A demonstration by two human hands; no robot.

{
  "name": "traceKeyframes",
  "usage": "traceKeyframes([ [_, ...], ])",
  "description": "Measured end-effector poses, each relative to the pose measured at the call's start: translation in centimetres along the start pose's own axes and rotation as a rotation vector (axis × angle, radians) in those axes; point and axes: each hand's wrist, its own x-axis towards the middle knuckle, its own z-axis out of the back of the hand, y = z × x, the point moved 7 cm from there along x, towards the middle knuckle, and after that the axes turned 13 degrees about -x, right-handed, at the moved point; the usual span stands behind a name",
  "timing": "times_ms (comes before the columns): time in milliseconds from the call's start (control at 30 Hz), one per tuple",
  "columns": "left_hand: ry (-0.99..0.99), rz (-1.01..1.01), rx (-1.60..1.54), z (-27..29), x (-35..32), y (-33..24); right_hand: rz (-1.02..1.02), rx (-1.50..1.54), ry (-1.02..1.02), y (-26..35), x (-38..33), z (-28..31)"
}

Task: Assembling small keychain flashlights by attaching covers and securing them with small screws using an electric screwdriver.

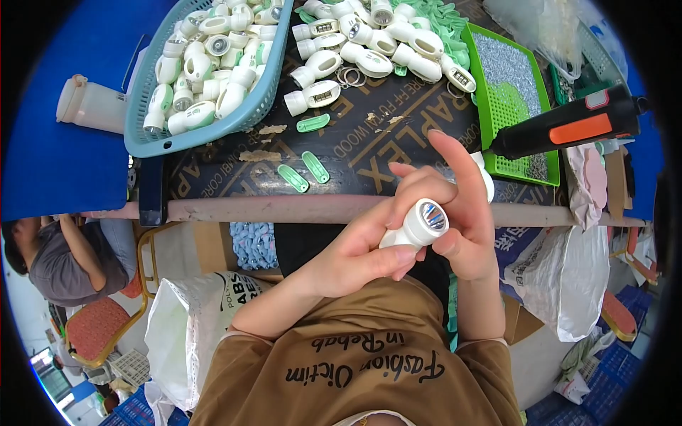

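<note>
Clock read from the flashlight: blue basket [206,136] of white flashlights at 10; loose green covers [315,167] also 10, nearer, on dark tabletop [359,177]; white flashlight pile [369,60] near 12; lime tray [524,172] at 1; black-orange tool [543,135] at 2, blocking part of tray; white flashlight [408,233] held off tabletop's near edge; long axis 8 to 2, lens end toward 2, tilted up; left hand [362,255], fingers closed round its body; right hand [465,220], index raised, thumb by lens end, grip cannot be told.
</note>
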Motion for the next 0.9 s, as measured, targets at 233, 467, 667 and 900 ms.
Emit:
traceKeyframes([
  [233,-0.153,0.020,0.001,1.4,-0.4,0.0,0.091,-0.264,-0.363,-0.2,-2.9,1.7],
  [467,-0.197,-0.083,0.045,2.1,-0.6,-1.6,-0.241,-1.292,0.070,-10.2,-12.8,2.6],
  [667,-0.312,-0.395,0.595,1.2,-1.4,-7.4,-0.596,-1.195,-0.013,-24.2,-18.4,11.4],
  [900,-0.703,-0.967,2.055,3.1,-1.0,-25.4,-0.641,-1.124,-0.079,-24.0,-18.0,12.0],
])
